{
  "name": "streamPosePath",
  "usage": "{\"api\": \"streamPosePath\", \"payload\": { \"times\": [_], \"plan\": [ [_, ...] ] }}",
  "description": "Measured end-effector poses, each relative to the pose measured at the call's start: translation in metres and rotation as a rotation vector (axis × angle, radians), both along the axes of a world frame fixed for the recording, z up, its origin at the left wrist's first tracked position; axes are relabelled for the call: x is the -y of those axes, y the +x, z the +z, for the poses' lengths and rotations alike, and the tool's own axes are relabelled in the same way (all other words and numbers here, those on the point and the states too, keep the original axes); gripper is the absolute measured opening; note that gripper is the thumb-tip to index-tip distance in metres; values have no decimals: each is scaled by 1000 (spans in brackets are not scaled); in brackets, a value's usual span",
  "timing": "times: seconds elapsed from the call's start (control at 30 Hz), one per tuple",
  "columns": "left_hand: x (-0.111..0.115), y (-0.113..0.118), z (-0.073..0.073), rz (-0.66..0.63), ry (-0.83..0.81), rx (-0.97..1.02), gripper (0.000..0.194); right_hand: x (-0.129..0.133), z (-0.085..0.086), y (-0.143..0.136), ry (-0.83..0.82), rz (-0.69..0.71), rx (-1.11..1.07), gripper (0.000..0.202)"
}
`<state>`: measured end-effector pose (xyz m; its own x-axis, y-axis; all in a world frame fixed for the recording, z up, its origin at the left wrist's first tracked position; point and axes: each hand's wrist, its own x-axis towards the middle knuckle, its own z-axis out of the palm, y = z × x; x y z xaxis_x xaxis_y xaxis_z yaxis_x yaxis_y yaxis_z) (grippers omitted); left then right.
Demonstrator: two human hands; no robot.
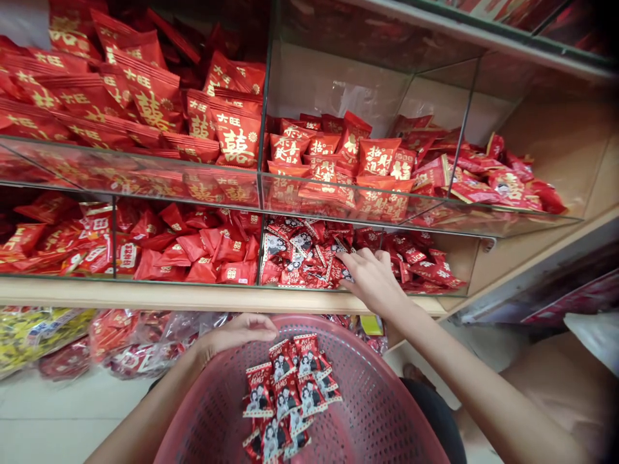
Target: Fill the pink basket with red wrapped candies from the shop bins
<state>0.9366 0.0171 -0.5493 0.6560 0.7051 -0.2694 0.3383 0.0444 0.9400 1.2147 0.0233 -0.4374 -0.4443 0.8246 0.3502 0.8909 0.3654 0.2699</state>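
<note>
A right hand reaches among small red packets on a clear-fronted shelf as the left hand rests at the rim of a pink basket holding similar sweets-sized packs (printed with black-and-white figures).

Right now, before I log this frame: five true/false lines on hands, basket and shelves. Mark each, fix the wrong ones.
1. The left-hand grip is at the rim of the perforated basket. True.
2. The right-hand grip is down inside the basket. False: it is at the lower shelf, by the couple-print packets.
3. The basket's packets carry couple figures too. True.
4. The basket is filled to its rim. False: the packets make a small heap, with much bare wall showing.
5. A yellow bag lies below the shelves, at the picture's left. True.
</note>
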Motion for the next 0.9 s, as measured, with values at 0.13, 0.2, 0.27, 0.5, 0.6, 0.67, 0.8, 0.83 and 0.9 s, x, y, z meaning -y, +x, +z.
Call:
{"api": "streamPosePath", "payload": {
  "times": [0.13,0.2,0.27,0.5,0.6,0.67,0.8,0.83,0.9],
  "plan": [
    [0,0,0,10,-3,2,30,0,0,1,-15,16,-7,32],
    [0,-1,-2,4,-4,18,30,1,0,3,-6,31,-30,32],
    [0,-1,-3,0,-2,28,31,2,-1,4,3,44,-60,33],
    [0,-1,-2,11,19,9,31,5,-5,8,22,74,-127,34],
    [0,0,1,15,17,6,31,9,-1,10,56,66,-174,34],
    [1,0,2,9,13,6,31,19,3,10,83,69,-240,34],
    [2,0,1,15,-7,1,33,54,4,-6,-40,130,-470,40],
    [2,0,0,15,-25,2,34,63,0,-12,-116,152,-535,41],
    [3,0,-1,10,-49,1,38,80,-11,-27,-288,194,-628,42]
  ]
}}
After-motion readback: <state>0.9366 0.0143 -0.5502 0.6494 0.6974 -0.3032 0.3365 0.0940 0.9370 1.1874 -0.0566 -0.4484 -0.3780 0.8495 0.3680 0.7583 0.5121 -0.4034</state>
